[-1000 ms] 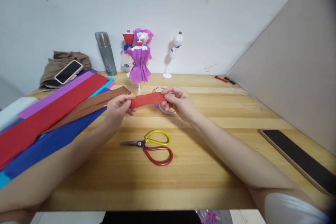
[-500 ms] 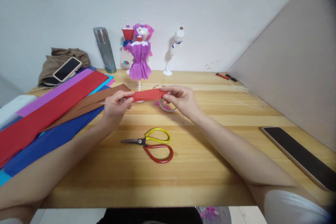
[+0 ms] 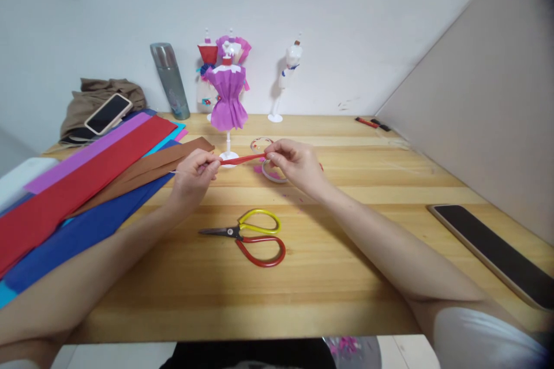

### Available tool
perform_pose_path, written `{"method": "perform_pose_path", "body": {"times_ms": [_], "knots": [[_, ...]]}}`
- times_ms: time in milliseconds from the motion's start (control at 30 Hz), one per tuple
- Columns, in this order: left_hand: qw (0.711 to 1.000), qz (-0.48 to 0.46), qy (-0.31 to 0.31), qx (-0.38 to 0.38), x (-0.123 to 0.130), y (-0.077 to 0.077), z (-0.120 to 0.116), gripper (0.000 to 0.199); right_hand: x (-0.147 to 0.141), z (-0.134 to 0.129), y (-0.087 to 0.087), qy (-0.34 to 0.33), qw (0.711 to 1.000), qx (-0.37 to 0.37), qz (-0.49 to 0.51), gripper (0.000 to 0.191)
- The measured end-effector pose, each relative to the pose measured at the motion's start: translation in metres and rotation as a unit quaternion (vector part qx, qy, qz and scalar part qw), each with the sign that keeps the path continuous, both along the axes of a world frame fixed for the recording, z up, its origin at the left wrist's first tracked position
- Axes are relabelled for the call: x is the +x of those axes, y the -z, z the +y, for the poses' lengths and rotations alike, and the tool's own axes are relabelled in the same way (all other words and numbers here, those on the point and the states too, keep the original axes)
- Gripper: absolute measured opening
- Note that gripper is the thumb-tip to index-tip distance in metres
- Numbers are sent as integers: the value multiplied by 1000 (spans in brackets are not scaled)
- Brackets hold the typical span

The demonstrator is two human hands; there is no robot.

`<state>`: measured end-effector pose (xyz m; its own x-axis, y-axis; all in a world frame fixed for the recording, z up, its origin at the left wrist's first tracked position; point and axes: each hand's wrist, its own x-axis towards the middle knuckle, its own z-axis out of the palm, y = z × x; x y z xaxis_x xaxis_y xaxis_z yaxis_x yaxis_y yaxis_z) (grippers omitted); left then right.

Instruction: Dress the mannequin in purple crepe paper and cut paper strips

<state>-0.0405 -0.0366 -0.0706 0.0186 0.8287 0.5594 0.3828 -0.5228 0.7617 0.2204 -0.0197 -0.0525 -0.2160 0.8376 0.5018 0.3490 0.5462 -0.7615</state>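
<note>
A narrow red crepe-paper strip (image 3: 243,159) is stretched between my two hands above the table. My left hand (image 3: 194,173) pinches its left end, and my right hand (image 3: 294,162) pinches the other end between thumb and fingers. Just behind the strip stands a small white dress form (image 3: 228,144) wearing a purple paper dress (image 3: 228,98) and a red neck band. Below my hands lie scissors (image 3: 234,233) with one yellow and one red handle, blades pointing left. A roll of tape (image 3: 273,179) sits partly behind my right hand.
Folded crepe paper in red (image 3: 86,184), brown (image 3: 142,170) and blue (image 3: 99,230) covers the left side. A flask (image 3: 171,81), more dress forms (image 3: 283,83) and a phone (image 3: 108,114) are at the back. Another phone (image 3: 497,253) lies at right, markers (image 3: 372,123) near the wall.
The red strip was flat and wide between my hands; now it is gathered or turned edge-on into a thin band. Both hands keep their grip in nearly the same place.
</note>
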Motion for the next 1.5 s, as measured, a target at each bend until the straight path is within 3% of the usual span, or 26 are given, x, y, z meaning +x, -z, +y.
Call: {"method": "perform_pose_path", "body": {"times_ms": [100, 200, 367, 533, 633, 733, 900, 967, 1067, 1167, 1200, 1267, 1400, 1500], "knots": [[1000, 13, -5, 1, 0, -1, 1, 22, 2, 1, -1, -2, 999, 35, -26, 11], [997, 9, 9, -74, 0, -4, 1, 24, 4, 4, -1, -16, 999, 26, -16, 11], [948, -73, 133, -280, 4, -10, -4, 41, 8, 10, -7, -56, 993, -86, 50, 15], [908, -101, 193, -359, 7, -12, -11, 49, 15, 10, -15, -65, 972, -205, 90, 25], [904, -78, 201, -368, 6, -14, -9, 52, 18, 8, -20, -82, 963, -241, 87, 27], [919, -59, 205, -331, 10, -22, -4, 51, 17, 5, -23, -116, 960, -246, 67, 24], [929, 34, 225, -292, 35, -41, -2, 12, 10, -3, -25, -175, 954, -241, 27, 24], [928, 47, 219, -296, 46, -45, -3, 10, 7, -5, -25, -180, 957, -228, 16, 24], [927, 19, 221, -301, 55, -46, -3, 17, 9, -1, -27, -131, 974, -179, 42, 23], [933, -69, 190, -297, 54, -42, -2, 20, 16, 4, -29, -58, 986, -138, 71, 23], [934, -101, 171, -296, 52, -41, -1, 23, 18, 3, -29, -62, 987, -142, 52, 23], [931, -152, 139, -300, 47, -37, 0, 29, 18, -4, -31, -133, 976, -166, -37, 21], [923, -192, 124, -308, 40, -32, 1, 36, -4, -39, -29, -331, 884, -154, -293, 11], [918, -204, 131, -315, 39, -28, 1, 38, -23, -65, -24, -335, 845, -70, -412, 24]]}}
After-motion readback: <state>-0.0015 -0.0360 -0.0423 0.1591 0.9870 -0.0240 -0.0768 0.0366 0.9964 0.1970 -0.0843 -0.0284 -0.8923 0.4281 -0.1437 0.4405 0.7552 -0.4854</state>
